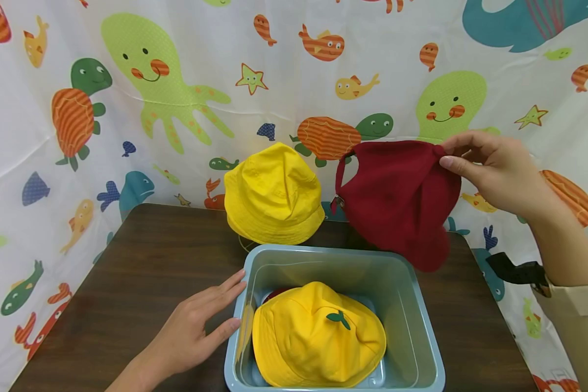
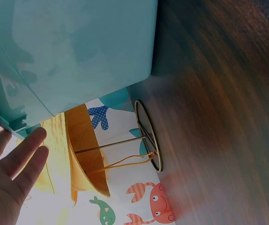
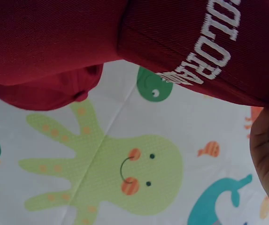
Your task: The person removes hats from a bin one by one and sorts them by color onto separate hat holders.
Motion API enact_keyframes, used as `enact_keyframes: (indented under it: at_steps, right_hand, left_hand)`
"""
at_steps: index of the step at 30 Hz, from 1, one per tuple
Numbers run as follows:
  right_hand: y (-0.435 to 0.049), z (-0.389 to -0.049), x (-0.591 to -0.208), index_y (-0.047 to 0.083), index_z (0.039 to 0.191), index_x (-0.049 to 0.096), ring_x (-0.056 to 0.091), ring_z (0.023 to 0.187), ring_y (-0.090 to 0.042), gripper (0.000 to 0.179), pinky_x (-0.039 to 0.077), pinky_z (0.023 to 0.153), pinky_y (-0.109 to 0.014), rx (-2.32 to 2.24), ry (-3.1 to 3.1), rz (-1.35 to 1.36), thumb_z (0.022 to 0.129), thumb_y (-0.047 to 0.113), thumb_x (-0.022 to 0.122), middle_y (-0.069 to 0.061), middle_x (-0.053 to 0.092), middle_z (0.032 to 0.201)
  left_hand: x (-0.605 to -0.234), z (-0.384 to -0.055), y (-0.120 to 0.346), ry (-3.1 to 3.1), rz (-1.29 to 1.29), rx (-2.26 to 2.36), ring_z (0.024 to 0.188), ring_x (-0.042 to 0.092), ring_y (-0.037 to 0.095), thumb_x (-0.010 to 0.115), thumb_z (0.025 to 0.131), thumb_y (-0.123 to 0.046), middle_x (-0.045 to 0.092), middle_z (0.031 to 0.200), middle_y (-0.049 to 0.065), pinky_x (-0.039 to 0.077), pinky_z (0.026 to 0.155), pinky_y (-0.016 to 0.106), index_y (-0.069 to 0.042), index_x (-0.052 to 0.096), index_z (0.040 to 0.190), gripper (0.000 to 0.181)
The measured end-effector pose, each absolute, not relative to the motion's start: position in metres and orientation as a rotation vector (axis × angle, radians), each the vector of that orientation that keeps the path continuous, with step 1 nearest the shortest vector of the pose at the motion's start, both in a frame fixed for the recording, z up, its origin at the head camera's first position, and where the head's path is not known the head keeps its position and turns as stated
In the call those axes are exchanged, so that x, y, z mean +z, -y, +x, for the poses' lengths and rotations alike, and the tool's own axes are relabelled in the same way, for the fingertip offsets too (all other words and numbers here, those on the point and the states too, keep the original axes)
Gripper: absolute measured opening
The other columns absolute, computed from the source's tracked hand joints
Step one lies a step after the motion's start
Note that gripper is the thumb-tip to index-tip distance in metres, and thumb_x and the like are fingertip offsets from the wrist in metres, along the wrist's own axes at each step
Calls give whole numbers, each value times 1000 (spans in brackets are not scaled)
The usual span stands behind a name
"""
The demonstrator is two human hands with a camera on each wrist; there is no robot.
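My right hand (image 1: 500, 169) pinches the top of a dark red baseball cap (image 1: 397, 190) and holds it up behind the bin, brim hanging down. White lettering on the cap's front shows in the right wrist view. My left hand (image 1: 191, 326) has its fingers extended, their tips at the left rim of a light blue plastic bin (image 1: 423, 326). Inside the bin lies a yellow cap (image 1: 318, 343) with a small green leaf on it. A bit of something dark red (image 1: 276, 294) shows beneath that cap, mostly hidden.
Behind the bin, a yellow bucket hat (image 1: 274, 196) sits on a wire stand (image 2: 108, 145). All this is on a dark wooden table (image 1: 176, 245). A white curtain (image 1: 294, 76) printed with sea animals hangs behind. My right wrist wears a black strap (image 1: 519, 272).
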State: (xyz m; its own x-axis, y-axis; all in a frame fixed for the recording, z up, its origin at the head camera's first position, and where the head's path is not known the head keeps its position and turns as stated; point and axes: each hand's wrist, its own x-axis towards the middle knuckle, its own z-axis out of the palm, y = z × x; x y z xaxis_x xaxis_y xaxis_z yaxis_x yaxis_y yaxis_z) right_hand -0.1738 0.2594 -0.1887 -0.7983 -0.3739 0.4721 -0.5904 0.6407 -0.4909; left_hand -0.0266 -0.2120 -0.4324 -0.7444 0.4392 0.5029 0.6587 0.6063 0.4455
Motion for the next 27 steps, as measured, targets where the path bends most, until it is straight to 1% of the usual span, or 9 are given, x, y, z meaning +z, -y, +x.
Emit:
enact_keyframes:
  at_steps: [3, 11, 17, 21, 23, 27]
  right_hand:
    - [-264, -177, -188, 1, 115, 74, 66, 74, -2, 20, 50, 66, -10, 923, 2538, 738, 95, -4, 73, 18, 71, 93]
    - [-273, -186, -185, 1, 117, 73, 66, 75, 0, 20, 48, 66, -10, 963, 2562, 635, 98, 2, 72, 20, 71, 94]
    - [-278, -192, -184, 0, 117, 73, 66, 72, 1, 19, 47, 64, -10, 927, 2573, 589, 98, 4, 72, 22, 70, 90]
    - [-281, -197, -184, 1, 118, 73, 66, 72, 3, 20, 47, 63, -10, 893, 2589, 568, 100, 9, 71, 22, 69, 89]
    - [-283, -200, -184, 2, 118, 73, 66, 72, 3, 20, 47, 63, -11, 890, 2604, 558, 101, 11, 71, 21, 70, 90]
    - [-288, -207, -188, 2, 120, 73, 66, 74, 2, 21, 47, 63, -11, 897, 2622, 533, 101, 13, 70, 14, 72, 92]
  left_hand:
    - [-432, -27, 212, 2494, -884, -894, 137, 57, 16, 81, 90, -15, 50, 160, 3, 33, 113, 14, -12, 55, 153, 68]
    - [-432, -27, 212, 2488, -889, -901, 137, 57, 16, 80, 90, -14, 50, 160, 4, 33, 114, 13, -11, 56, 153, 67]
    - [-432, -27, 212, 2500, -880, -887, 138, 56, 16, 80, 91, -15, 49, 161, 2, 34, 114, 14, -12, 54, 154, 68]
    - [-431, -26, 212, 2514, -867, -890, 138, 56, 16, 80, 91, -15, 48, 161, 1, 33, 114, 14, -13, 54, 154, 68]
    - [-431, -26, 212, 2517, -863, -895, 139, 55, 15, 80, 91, -15, 48, 162, 1, 33, 114, 14, -14, 54, 154, 69]
    - [-431, -26, 212, 2498, -874, -892, 138, 56, 16, 80, 90, -14, 49, 161, 2, 34, 113, 14, -12, 54, 154, 68]
